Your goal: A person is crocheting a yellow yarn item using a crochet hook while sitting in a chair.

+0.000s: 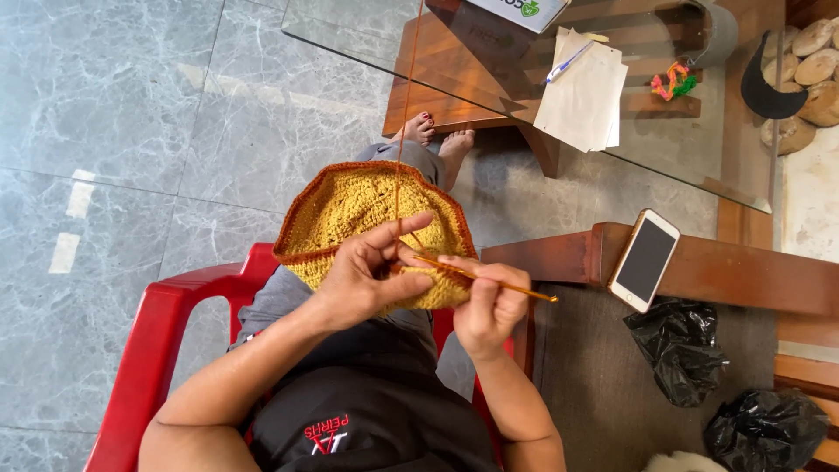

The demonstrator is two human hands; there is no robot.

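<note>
Head view, crochet piece: a mustard-yellow crochet piece (367,205) with an orange-brown edge lies over the person's lap, in the middle of the scene, its near edge between the two hands.
Head view, left hand: the left hand (371,275) is closed on the near edge of the crochet piece, thumb on top, forefinger raised with the yarn strand (404,114) running over it.
Head view, right hand: the right hand (489,301) is pinched shut on the crochet hook (489,281), a thin orange stick whose tip sits in the fabric edge just beside the left thumb.
Head view, yarn: the strand runs taut from the hands towards the far side, out of the top of the picture.
Handling, judged: the piece looks soft, light and floppy, not fragile; it is best held at the edge close to the working stitch, so the fabric stays flat. The hook looks stiff, thin and smooth, so it may slip.
Head view, seat: a red plastic chair (157,332) carries the person.
Head view, right side: a phone (645,260) rests on a wooden armrest (743,271); black plastic bags (677,350) lie near it.
Head view, far side: a glass tabletop (350,35) holds papers (584,96) and a pen (566,63).
</note>
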